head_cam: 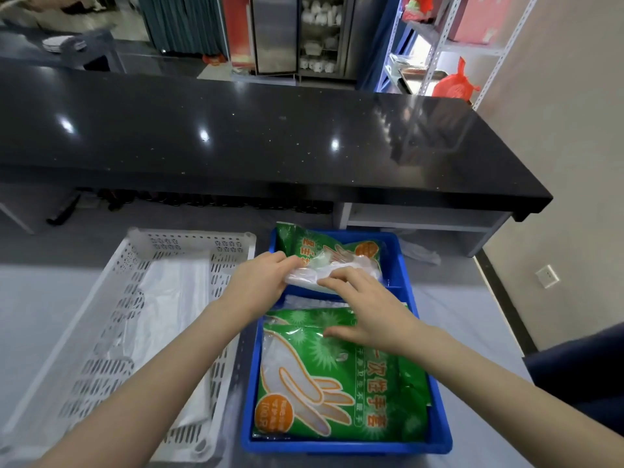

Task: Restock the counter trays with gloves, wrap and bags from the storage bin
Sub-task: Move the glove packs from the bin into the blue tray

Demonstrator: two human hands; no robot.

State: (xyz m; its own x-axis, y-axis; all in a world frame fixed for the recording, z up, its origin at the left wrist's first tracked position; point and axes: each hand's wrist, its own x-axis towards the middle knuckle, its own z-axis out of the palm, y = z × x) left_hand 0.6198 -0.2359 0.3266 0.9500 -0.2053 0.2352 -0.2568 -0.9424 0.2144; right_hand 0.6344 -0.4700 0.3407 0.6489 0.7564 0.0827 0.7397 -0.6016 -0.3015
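Over the far compartment of the blue plastic divided tray (pixel 435 437), both hands meet on a loose bundle of clear plastic gloves (pixel 310 274): the left hand (pixel 260 282) pinches its end, the right hand (pixel 368 309) rests spread-fingered on top. Green printed glove packets (pixel 341 376) fill the near compartment, while a white perforated plastic basket (pixel 111 319) holding clear bags sits just beside on the grey worktop (pixel 40 298).

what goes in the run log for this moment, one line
phase: restocking | left hand: gripping clear plastic bundle | right hand: fingertips on bundle | location: far compartment of blue plastic tray | white perforated basket: untouched
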